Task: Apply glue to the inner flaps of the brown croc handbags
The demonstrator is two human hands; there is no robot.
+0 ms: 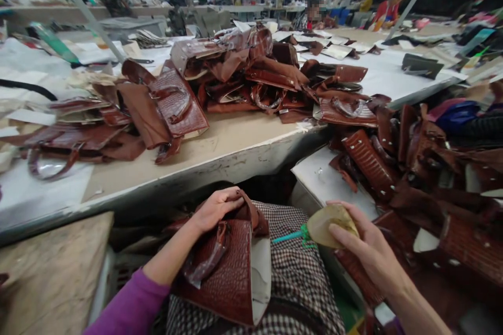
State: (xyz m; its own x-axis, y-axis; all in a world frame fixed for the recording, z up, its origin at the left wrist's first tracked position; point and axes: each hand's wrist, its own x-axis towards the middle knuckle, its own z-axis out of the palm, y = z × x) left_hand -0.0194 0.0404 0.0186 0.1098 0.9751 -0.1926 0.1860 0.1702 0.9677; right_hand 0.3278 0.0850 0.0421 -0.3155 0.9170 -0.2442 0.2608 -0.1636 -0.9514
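Note:
A brown crocodile-patterned handbag [231,267] rests on the checked cloth over my lap, its pale inner side facing right. My left hand [220,208] lies over the top of the bag with its fingers closed on the brown flap [253,214]. A plastic-wrapped handle [210,261] hangs on the bag's front. In my right hand [363,243] is a yellowish squeeze bottle [328,226], gripped between thumb and fingers. Its thin blue nozzle [286,237], bound with green at the base, points left toward the bag's open side and stays apart from it.
Brown handbags [251,73] lie heaped on the worktable [220,138] ahead. More brown bag pieces [416,193] are piled at the right, beside a white board [330,178]. A wooden board [51,272] stands at the left. Metal poles rise from the table, and people sit far behind.

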